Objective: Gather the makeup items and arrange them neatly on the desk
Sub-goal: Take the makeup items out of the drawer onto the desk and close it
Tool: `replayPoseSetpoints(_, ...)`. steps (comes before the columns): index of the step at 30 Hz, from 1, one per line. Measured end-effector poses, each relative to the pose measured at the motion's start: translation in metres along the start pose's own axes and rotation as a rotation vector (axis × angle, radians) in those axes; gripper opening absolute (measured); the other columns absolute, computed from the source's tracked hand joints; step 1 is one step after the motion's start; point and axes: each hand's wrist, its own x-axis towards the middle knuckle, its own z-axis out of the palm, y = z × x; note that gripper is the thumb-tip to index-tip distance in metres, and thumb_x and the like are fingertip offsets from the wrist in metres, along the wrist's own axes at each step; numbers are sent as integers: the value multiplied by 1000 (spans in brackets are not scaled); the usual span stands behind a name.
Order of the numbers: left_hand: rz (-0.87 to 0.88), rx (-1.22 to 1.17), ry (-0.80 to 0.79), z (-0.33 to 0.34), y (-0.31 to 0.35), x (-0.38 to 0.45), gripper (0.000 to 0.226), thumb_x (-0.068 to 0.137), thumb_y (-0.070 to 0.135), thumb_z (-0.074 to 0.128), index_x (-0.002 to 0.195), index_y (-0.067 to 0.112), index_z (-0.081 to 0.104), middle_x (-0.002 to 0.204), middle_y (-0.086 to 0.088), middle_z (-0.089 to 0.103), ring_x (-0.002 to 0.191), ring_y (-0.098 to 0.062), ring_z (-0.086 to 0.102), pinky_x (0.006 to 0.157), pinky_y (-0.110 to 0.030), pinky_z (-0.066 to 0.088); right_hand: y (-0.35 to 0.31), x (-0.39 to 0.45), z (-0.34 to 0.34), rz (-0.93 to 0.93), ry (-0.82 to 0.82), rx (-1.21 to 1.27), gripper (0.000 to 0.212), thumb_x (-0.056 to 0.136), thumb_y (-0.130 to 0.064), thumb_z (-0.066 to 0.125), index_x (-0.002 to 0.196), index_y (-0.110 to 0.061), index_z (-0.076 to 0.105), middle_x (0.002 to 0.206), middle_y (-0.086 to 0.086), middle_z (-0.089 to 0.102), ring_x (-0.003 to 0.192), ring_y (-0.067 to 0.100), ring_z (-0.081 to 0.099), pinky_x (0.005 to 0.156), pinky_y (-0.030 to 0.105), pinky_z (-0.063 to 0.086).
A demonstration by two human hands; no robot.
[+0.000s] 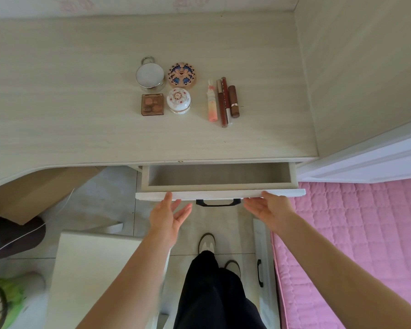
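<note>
Nearest the camera, both forearms reach forward over the person's dark trousers and shoes. The left hand [170, 216] is released, fingers straight and spread, its tips at or just under the lower edge of the drawer front [220, 194]; whether it touches cannot be told. The right hand [269, 207] is likewise released, palm up, fingertips at the front's underside to the right of the black handle [218, 203]. Neither hand grasps the handle.

The drawer [218, 174] stands pulled out under the desk edge, and the part of its inside that shows holds nothing.

Risk one: if the front is pushed home with flat hands, fingers could be caught between the front and the desk frame. Risk two: a hard shove could jolt the desk [81, 103] and disturb the arrangement above.

Farther on, the makeup lies grouped on the desk top, well apart from the front edge. Four tubes lie side by side: a pink tube [212, 103], two slim lip glosses [223, 103] and a brown lipstick [233, 100]. These round tubes are judged most likely to roll on a jolt. To their left, in a square, lie a brown palette [152, 104], a white flowered jar [179, 100], a silver round compact [150, 76] and a patterned compact [182, 74]. The gathering appears done.
</note>
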Motion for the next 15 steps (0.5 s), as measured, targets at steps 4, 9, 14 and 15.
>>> replayPoseSetpoints(4,-60,-114,-32,5,10,3,47,97,11,55,141,8,39,129,-27,51,93,-42,68,91,-50,53,0,0,4,-15,-16,-1,31,100,-1,35,128,1,47,120,29,60,102,43,63,82,55,52)
replayPoseSetpoints(9,-72,-124,-57,15,20,10,48,97,11,54,142,8,38,132,-27,50,98,-42,66,84,-49,56,-11,2,15,-20,16,-17,29,102,-4,34,127,2,46,118,27,60,97,41,64,76,53,52)
replayPoseSetpoints(14,-67,-119,-78,27,33,17,49,98,9,52,144,7,36,135,-27,47,98,-42,66,78,-48,58,-23,9,29,-58,21,-48,19,101,-3,35,109,3,51,115,27,60,86,37,66,81,56,51)
replayPoseSetpoints(15,-62,-115,-87,29,35,19,49,98,8,51,144,7,34,137,-26,46,98,-42,66,81,-48,57,-25,10,32,-68,19,-56,17,101,-3,35,101,2,52,113,26,60,82,35,66,82,56,50)
